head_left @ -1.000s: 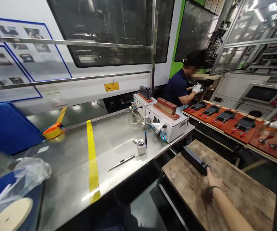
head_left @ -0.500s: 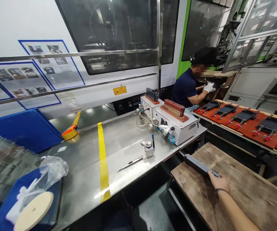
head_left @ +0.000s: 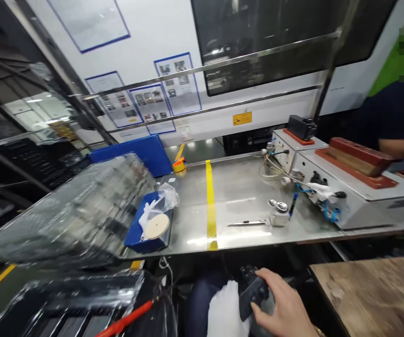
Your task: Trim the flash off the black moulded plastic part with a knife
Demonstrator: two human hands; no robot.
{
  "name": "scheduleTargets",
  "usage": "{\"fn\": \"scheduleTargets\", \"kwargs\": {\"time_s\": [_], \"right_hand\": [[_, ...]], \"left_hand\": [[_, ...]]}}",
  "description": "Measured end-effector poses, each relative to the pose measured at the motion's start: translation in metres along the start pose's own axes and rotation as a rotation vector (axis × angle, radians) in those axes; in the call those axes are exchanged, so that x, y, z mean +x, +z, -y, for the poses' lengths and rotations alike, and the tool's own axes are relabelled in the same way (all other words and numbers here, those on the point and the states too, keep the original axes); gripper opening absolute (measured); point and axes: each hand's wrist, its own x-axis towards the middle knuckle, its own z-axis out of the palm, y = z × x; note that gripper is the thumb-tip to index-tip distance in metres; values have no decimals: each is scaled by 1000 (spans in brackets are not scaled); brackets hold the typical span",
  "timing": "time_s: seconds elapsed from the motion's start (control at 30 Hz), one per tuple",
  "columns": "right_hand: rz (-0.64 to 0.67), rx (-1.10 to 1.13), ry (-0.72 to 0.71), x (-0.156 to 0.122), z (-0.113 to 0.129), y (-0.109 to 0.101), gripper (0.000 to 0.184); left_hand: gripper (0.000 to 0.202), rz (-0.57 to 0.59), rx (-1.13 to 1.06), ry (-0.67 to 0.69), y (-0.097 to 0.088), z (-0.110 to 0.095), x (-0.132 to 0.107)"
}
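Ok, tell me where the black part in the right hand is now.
In the head view, the black part is low, just right of centre, gripped by the right hand, below the metal table and left of the wooden table.

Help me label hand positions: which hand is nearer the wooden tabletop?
Right. The right hand holds a black part to the left of the wooden tabletop; the white-gloved left hand is farther left, across that part from the tabletop.
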Motion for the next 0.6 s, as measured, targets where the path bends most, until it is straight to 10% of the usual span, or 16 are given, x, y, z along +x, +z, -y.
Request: {"fn": "scheduleTargets", "kwargs": {"time_s": [0.13, 0.37, 0.6], "right_hand": [[108, -57, -148, 61, 18, 5, 43], [71, -340, -110, 191, -55, 28, 32], [99, -383, -71, 194, -91, 39, 19]], "left_hand": [[23, 123, -108, -221, -36, 19, -2], [38, 43, -830, -269, -120, 28, -34], [41, 2, -915, -252, -149, 25, -48]]}}
